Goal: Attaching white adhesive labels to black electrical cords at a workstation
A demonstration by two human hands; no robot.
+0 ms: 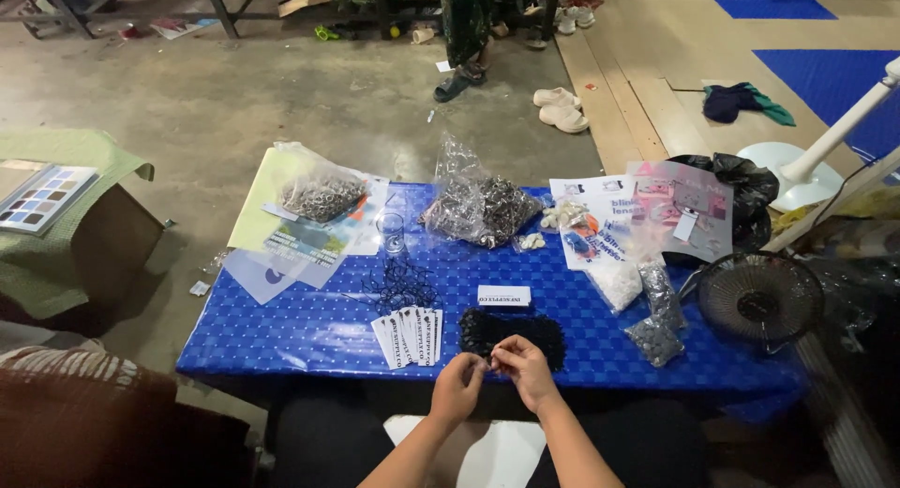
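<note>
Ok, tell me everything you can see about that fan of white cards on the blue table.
The white cards are small upright paper rectangles with dark print, spread into an overlapping fan of roughly seven or eight. They lie flat on the blue checkered tablecloth near its front edge, beside a pile of small black pieces and below a tangle of thin black loops. Nothing holds them; the left hand is close by but apart.

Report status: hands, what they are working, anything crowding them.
Left hand and right hand pinched together on something tiny, too small to identify. Black pile just beyond them. Fanned white cards left of it, apart from hands.
</note>
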